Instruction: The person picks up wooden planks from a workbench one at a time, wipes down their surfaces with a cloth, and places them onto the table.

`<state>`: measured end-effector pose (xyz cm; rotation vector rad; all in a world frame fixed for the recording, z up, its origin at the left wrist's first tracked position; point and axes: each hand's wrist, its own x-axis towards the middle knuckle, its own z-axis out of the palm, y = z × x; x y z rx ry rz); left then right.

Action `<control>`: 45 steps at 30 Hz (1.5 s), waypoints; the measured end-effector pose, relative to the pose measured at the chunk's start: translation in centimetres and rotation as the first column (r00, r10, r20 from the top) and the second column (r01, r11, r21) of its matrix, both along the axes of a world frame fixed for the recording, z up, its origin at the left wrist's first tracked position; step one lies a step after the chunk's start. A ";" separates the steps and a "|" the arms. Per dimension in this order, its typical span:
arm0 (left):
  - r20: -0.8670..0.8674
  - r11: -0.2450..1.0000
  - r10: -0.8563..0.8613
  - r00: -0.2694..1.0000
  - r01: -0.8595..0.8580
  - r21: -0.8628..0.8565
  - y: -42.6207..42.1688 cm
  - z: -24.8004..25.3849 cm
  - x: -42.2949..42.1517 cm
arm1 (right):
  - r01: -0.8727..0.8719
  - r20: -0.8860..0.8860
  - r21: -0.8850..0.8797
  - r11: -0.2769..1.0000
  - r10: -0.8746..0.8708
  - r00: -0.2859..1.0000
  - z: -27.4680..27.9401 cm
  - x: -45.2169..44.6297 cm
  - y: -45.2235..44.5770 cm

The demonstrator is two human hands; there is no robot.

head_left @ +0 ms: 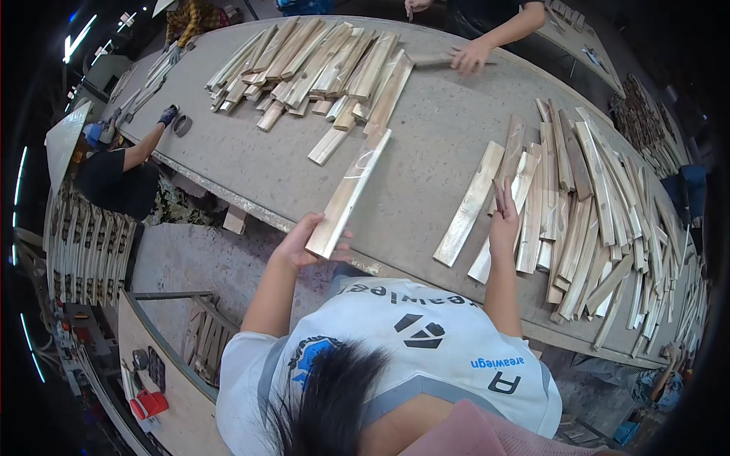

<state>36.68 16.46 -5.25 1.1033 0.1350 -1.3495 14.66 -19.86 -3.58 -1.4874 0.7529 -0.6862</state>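
My left hand (301,242) grips the near end of a wooden slat (351,194), thumb on top and fingers underneath. The slat slants away over the table, its far end close to a stack of slats (327,64), and it bears a pale chalk-like mark. My right hand (503,216) is raised edge-on with its fingers stretched out, holding nothing that I can see. Just left of it a single slat (470,204) lies on the table. To its right spreads a large loose pile of slats (589,205), the nearest ones partly hidden behind the hand.
The long grey table (266,163) runs across in front of me. Across it a co-worker's hand (471,57) rests by a slat. At the left, a person in a conical hat (114,152) reaches toward a roll of tape (182,125). A side table (163,365) stands lower left.
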 end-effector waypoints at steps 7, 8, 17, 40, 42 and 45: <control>-0.059 0.973 -0.149 0.987 0.135 -0.188 -2.0 0.6 -2.9 | -0.248 -0.088 -0.240 0.939 0.233 0.969 -4.4 1.1 3.0; -0.064 0.954 -0.207 0.976 0.187 -0.234 -3.1 1.0 -3.1 | -0.377 -0.215 -0.348 0.858 0.319 0.923 -3.7 1.8 4.4; 0.396 0.753 -0.650 0.649 0.621 0.219 -10.8 2.6 -0.7 | -0.325 -0.547 -0.580 0.747 -0.062 0.835 -4.0 2.5 -1.0; 0.019 0.984 -0.152 0.988 0.150 0.093 -17.6 -1.7 12.9 | 0.024 -0.083 -0.146 0.989 -0.036 0.996 -2.9 0.5 -1.0; 0.174 0.980 -0.153 0.973 0.128 0.150 -15.0 -1.6 10.4 | -0.113 -0.143 -0.147 0.983 0.092 0.985 -2.6 2.1 0.8; 0.461 0.921 -0.389 0.798 0.323 0.219 -10.7 0.1 6.5 | -0.360 -0.273 -0.354 0.863 0.273 0.922 -2.0 5.5 3.9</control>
